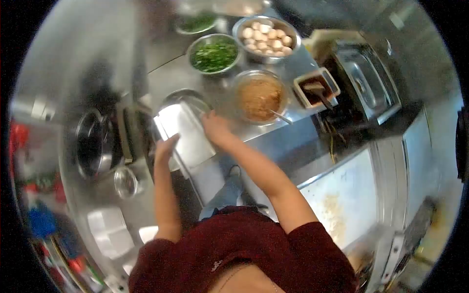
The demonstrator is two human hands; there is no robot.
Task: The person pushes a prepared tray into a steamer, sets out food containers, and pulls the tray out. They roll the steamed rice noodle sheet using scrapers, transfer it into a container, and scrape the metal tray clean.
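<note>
A white, flat, rectangular thing (186, 136), perhaps a tray or an open box, lies between my two hands at the counter's front edge. At its left edge is my left hand (167, 146), with thumb and fingers bent against it. My right hand (214, 128) touches its upper right side, fingers bent over the edge. Behind it sits a round metal bowl (188, 94), partly covered by the white thing. Right of my right hand stands a bowl of brown crumbly food (260, 96) with a spoon handle (282, 117) sticking out.
Beyond are a bowl of chopped greens (214, 56), a bowl of eggs (267, 38) and another greens bowl (196, 23). A container of dark sauce (316, 89) stands right. On the left are a black pot (94, 143), a clear bowl (126, 182) and a white foam box (110, 233).
</note>
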